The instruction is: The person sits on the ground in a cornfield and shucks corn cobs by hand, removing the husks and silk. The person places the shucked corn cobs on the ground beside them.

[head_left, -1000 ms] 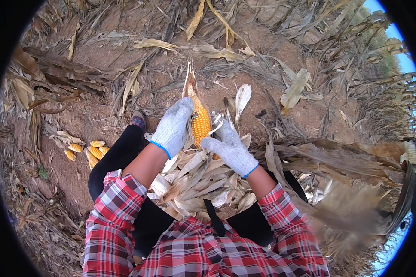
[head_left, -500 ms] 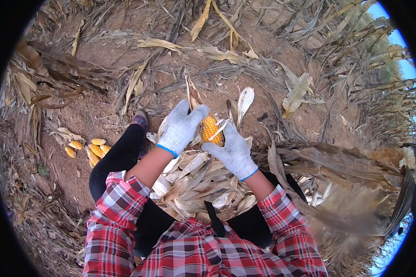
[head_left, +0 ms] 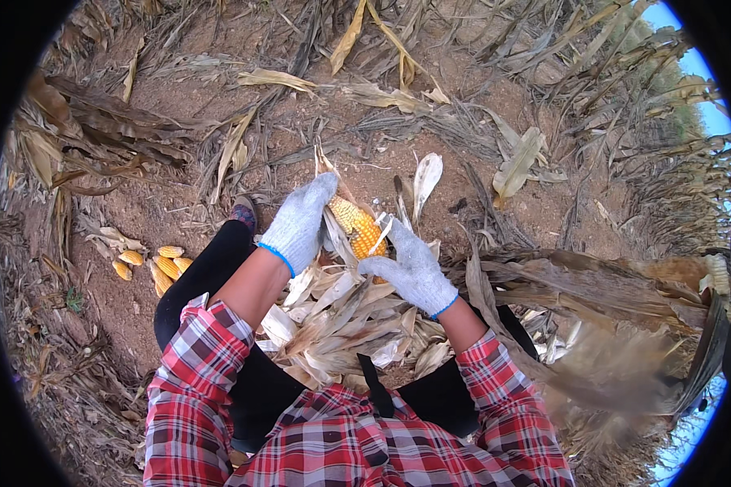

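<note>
Yellow corncob (head_left: 365, 233), axis slanted, tip forward-left

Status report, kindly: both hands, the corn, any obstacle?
Left hand and right hand on corn cob. Yellow kernels showing. Pale husk strip over cob, near right hand.
</note>
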Motion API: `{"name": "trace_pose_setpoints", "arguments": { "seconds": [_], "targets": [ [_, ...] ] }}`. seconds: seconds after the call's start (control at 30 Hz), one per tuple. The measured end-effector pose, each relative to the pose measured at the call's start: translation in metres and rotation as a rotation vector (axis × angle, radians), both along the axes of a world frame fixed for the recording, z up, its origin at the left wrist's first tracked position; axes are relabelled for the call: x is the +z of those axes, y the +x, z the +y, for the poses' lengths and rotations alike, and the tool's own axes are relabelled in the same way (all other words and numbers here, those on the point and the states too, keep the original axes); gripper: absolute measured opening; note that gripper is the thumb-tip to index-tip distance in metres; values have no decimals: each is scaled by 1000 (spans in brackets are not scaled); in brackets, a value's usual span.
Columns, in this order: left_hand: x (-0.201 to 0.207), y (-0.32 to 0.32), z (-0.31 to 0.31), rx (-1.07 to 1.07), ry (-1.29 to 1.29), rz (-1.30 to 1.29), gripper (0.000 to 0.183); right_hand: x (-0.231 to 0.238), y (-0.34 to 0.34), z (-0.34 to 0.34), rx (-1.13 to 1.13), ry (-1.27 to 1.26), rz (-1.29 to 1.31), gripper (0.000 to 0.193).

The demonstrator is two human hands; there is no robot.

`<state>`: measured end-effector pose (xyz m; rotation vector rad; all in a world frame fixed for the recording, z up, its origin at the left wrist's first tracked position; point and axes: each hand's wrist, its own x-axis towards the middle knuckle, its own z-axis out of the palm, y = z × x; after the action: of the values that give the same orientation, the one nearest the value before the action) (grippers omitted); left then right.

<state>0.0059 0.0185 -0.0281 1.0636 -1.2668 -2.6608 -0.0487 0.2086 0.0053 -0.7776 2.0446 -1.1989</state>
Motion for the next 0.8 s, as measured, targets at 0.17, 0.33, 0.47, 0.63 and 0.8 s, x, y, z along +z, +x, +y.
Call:
{"name": "trace_pose_setpoints", "arguments": {
  "seconds": [0.17, 0.33, 0.47, 0.63, 0.8],
  "targets": [
    [2, 0, -1, -9, 83, -43, 41, -13, -3, 2, 40, 26, 47, 63],
    [-17, 3, -7, -24, 96, -7, 45, -9, -2, -1, 20, 22, -59, 61],
    [-15, 3, -11, -128, -23, -64, 41, -8, -2, -2, -8, 37, -64, 60],
    [-9, 1, -1, -95, -235, -77, 47, -18, -3, -2, -36, 56, 32, 55],
    [9, -1, -2, -324, -455, -127, 48, -21, -6, -2, -9, 215, 110, 50]
  ]
}}
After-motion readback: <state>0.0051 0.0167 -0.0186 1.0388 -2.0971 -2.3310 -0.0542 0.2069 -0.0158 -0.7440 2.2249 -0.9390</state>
